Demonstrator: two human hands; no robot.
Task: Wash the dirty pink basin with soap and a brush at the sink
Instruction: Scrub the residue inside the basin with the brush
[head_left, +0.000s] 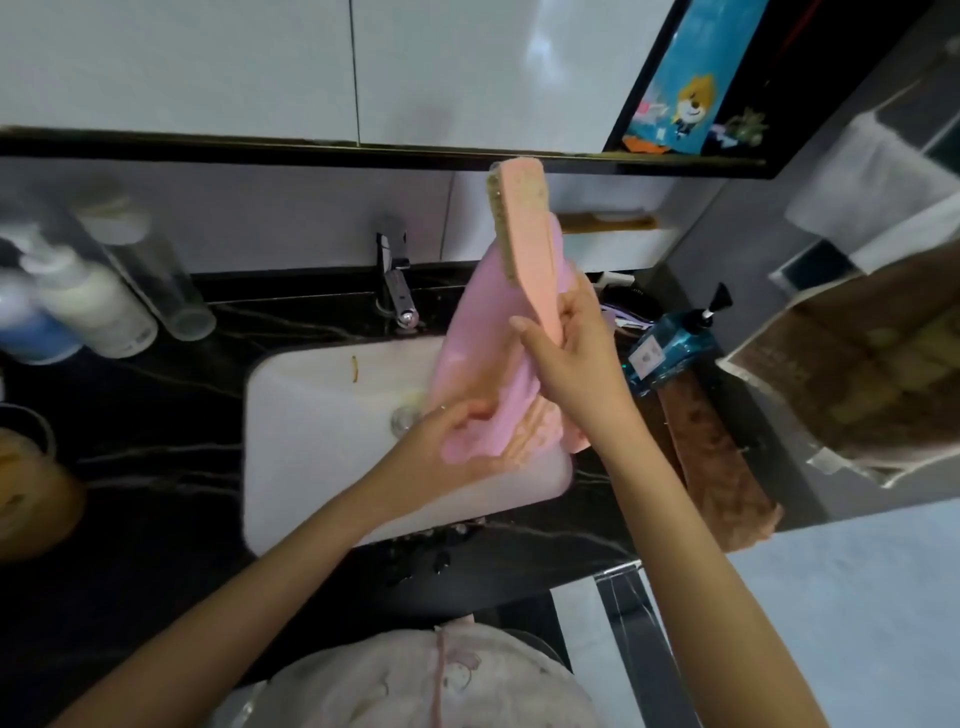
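The pink basin (480, 332) stands tilted on its edge over the right side of the white sink (322, 431). My left hand (457, 441) grips its lower rim. My right hand (566, 338) holds the handle of a pink scrubbing brush (522, 228), raised upright above the basin with its bristles facing left. The brush head is lifted clear of the basin wall. Part of the basin is hidden behind my right hand and wrist.
A chrome tap (397, 283) stands behind the sink. White and clear bottles (104, 296) sit on the black counter at left, a blue pump bottle (670, 345) and a brown towel (717, 452) at right. Water drops lie at the sink's front edge (431, 551).
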